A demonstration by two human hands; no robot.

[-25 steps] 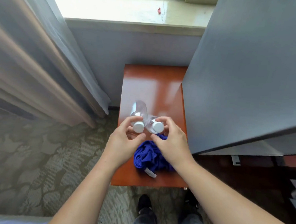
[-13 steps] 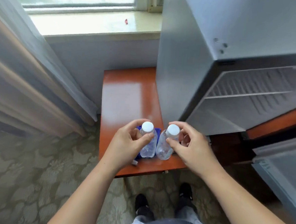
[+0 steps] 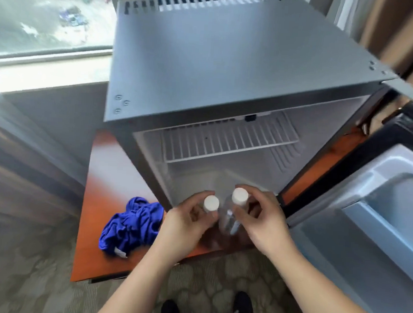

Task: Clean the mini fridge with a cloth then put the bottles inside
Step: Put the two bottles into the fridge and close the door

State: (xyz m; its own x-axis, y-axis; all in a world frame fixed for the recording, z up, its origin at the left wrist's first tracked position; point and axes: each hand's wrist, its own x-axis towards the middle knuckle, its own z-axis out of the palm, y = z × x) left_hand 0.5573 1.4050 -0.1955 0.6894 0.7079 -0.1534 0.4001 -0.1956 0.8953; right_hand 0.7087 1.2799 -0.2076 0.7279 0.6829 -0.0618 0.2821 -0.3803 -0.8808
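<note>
The grey mini fridge [image 3: 231, 60] stands on an orange-brown low table [image 3: 106, 173], its door [image 3: 372, 216] swung open to the right. Inside, a white wire shelf [image 3: 226, 143] spans the upper part. My left hand [image 3: 183, 225] grips a clear bottle with a white cap [image 3: 211, 203]. My right hand [image 3: 264, 221] grips a second clear, white-capped bottle [image 3: 230, 219]. Both bottles are upright, side by side, just in front of the fridge's lower opening. A crumpled blue cloth [image 3: 132, 227] lies on the table to the left of my hands.
A window sill [image 3: 47, 76] and window run along the back left. Curtains hang at the left [image 3: 17, 155] and back right. Patterned carpet [image 3: 33, 278] covers the floor, and my dark shoes [image 3: 244, 305] stand near the table's front edge.
Both hands lifted the bottles off the table beside the cloth and carried them right, to the front of the open fridge. The view swung right and now shows the fridge interior.
</note>
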